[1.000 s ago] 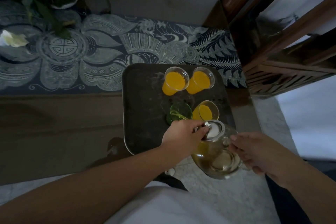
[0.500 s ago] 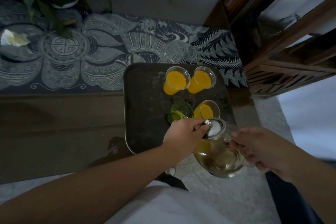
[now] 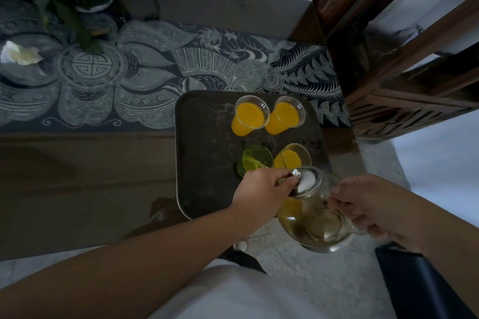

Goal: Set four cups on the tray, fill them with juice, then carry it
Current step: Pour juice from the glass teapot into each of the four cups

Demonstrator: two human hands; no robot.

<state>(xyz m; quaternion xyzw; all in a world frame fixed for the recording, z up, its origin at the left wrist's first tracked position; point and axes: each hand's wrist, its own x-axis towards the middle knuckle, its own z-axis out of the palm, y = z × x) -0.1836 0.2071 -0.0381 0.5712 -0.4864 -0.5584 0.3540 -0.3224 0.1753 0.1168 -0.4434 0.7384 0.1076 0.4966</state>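
juice going into the third cup

the right hand [image 3: 373, 211] grips the handle of the tilted glass jug [image 3: 317, 217] while the left hand [image 3: 261, 193] pinches its lid [image 3: 307, 181]. four cups stand on the dark tray [image 3: 204, 163]; the near-right cup [image 3: 293, 156] is partly filled, the green cup [image 3: 255, 162] holds no juice.

The left half of the dark tray [image 3: 204, 153] lies bare, an open lane from its near edge to its far edge. On its right half 4 cups block the way: 2 full cups [image 3: 250, 114] [image 3: 285, 118] at upper centre, then a green cup [image 3: 256, 162] and another clear cup [image 3: 294, 158], just beyond the tilted glass pitcher [image 3: 318, 223]. A wooden cabinet [image 3: 404, 101] crowds the frame's right.
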